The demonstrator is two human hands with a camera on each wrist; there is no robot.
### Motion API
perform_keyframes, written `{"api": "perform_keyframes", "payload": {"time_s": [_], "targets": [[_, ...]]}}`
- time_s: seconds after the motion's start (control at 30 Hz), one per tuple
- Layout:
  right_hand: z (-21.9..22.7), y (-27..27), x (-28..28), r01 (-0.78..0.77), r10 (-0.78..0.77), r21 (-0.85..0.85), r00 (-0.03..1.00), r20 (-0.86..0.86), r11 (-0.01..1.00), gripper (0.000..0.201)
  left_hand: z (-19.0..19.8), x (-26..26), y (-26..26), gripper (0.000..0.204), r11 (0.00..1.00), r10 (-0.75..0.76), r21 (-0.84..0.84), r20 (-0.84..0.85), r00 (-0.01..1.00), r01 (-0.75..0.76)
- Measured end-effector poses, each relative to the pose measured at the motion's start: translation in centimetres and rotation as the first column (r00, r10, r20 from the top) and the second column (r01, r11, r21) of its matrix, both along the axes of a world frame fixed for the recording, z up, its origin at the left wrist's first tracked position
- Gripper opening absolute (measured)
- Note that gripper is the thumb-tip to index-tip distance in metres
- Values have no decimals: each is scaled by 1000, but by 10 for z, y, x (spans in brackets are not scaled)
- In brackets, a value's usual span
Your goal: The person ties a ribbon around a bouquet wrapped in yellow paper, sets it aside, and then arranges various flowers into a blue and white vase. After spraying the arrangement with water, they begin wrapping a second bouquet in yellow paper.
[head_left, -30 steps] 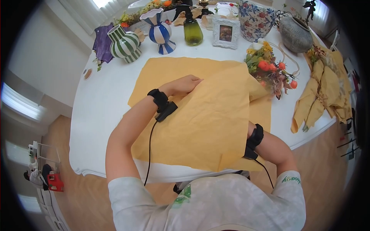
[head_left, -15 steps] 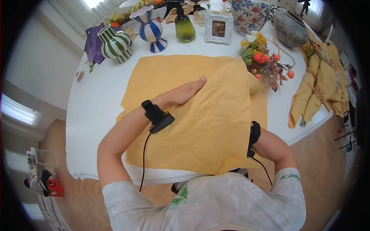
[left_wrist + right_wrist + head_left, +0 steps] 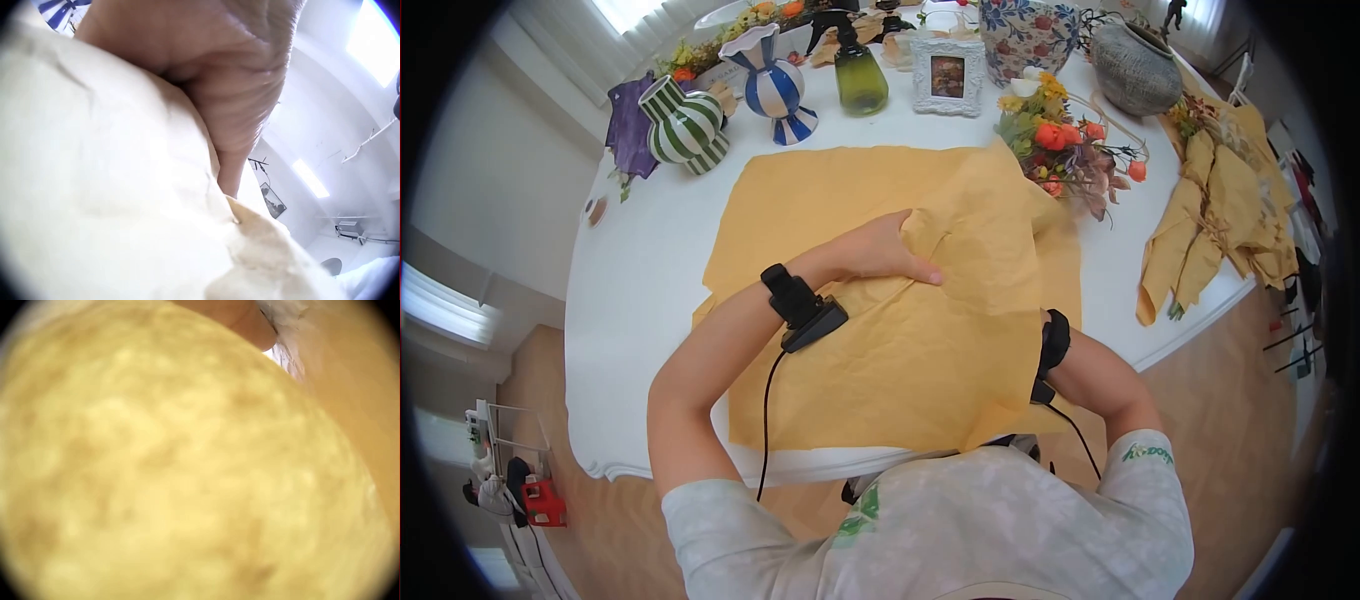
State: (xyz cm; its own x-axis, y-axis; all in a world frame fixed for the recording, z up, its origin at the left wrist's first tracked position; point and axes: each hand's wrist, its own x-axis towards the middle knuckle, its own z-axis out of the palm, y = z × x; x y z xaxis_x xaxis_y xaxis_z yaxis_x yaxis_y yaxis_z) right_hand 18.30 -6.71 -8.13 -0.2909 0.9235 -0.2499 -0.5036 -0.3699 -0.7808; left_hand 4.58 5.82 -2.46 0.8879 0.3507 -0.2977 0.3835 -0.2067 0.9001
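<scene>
A large sheet of yellow-tan wrapping paper point(image 3: 800, 400) lies on the white table, its upper layer folded over and raised in the middle. My left hand point(image 3: 875, 248) grips this raised fold, thumb on the near side and fingers curving over the far side. The left wrist view has the hand point(image 3: 206, 69) against the creased paper. Paper covers my right hand in the head view, leaving the forearm visible; a bit of the hand point(image 3: 250, 322) appears at the top of the right wrist view. Orange and yellow flowers point(image 3: 1055, 135) stick out at the paper's upper right edge.
Along the back stand a green-striped vase point(image 3: 685, 125), a blue-striped vase point(image 3: 772, 90), a green glass bottle point(image 3: 860, 85), a white picture frame point(image 3: 947, 100), a floral pot point(image 3: 1025, 45) and a grey pot point(image 3: 1137, 70). A paper-wrapped bouquet point(image 3: 1230, 190) lies at the right edge.
My left hand went from a pinch at the fold's edge, through a flat palm on the paper, to a grip with the thumb nearer me. The fold is more crumpled and raised.
</scene>
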Motion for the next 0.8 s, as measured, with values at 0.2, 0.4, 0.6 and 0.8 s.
{"api": "perform_keyframes", "payload": {"time_s": [0.2,0.4,0.6,0.8], "targets": [[14,-1,5,14,-14,22,1000,-1,1000,40,26,-2,-11,52,999,45,-19,-100,994,-47],[69,-2,24,78,-75,85,997,-29,993,40,64,-11,-16,44,977,214,7,-40,976,-214],[124,5,57,108,-83,186,988,-133,977,43,110,-35,-3,40,948,312,-26,296,903,-319],[130,-5,55,-122,-292,481,657,695,868,28,137,-48,5,38,921,356,-25,451,818,-388]]}}
